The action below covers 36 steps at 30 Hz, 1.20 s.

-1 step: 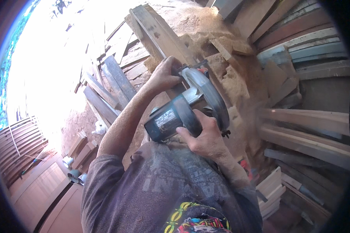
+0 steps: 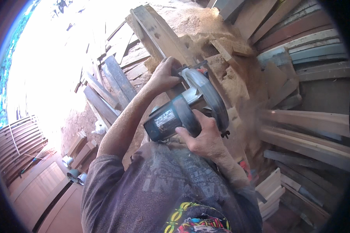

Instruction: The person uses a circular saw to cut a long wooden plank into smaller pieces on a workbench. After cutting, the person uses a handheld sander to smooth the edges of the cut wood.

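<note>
Right hand (image 2: 207, 139) wrapped around circular saw (image 2: 191, 95) handle, saw at near end of long wooden board (image 2: 159, 37), left hand (image 2: 166, 74) curled beside saw front, exact grip unclear, sawdust (image 2: 256, 116) right.

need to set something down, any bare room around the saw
The pinkish ground between the slatted stack and dark planks looks open; glare hides its far side. The brown panel bordering that stack shows bare surface. Crowded: the saw, with left hand at its front and right hand gripping it, and the boards at right.
</note>
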Tool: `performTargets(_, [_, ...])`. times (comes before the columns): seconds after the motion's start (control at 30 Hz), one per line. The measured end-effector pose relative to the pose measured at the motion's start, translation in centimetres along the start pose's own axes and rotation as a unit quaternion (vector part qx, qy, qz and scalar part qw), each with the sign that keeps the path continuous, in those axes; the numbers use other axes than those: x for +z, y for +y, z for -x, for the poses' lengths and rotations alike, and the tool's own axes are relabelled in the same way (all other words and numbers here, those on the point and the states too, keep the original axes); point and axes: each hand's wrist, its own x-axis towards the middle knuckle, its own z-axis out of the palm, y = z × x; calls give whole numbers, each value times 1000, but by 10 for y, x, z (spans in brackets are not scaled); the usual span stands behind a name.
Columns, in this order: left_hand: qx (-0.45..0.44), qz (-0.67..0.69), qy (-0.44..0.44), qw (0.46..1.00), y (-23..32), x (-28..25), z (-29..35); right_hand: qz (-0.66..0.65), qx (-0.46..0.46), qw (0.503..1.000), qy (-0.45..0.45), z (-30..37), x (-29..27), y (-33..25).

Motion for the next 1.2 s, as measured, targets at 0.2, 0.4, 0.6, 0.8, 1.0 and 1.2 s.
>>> performTargets(0.2, [-6, -38, 75, 996, -9, 3, -7, -2, -14, 1000, -4, -13, 1, -4])
performTargets(0.4, [-28, -62, 82, 994, -2, -1, -6, 10, -19, 1000, 6, -17, 3, -5])
performTargets(0.6, [-35, -75, 77, 994, -3, -5, -11, 15, -12, 1000, 4, -21, 4, -7])
performTargets(0.8, [-37, -85, 75, 993, -2, -12, -12, 30, -4, 1000, 4, -25, 6, -9])
performTargets(1.0, [-46, -71, 75, 994, -2, -15, -14, 18, -9, 1000, 7, -30, 7, -10])
performTargets(1.2, [-47, -65, 89, 993, -1, -18, -17, 20, 10, 1000, 3, -34, 7, -16])
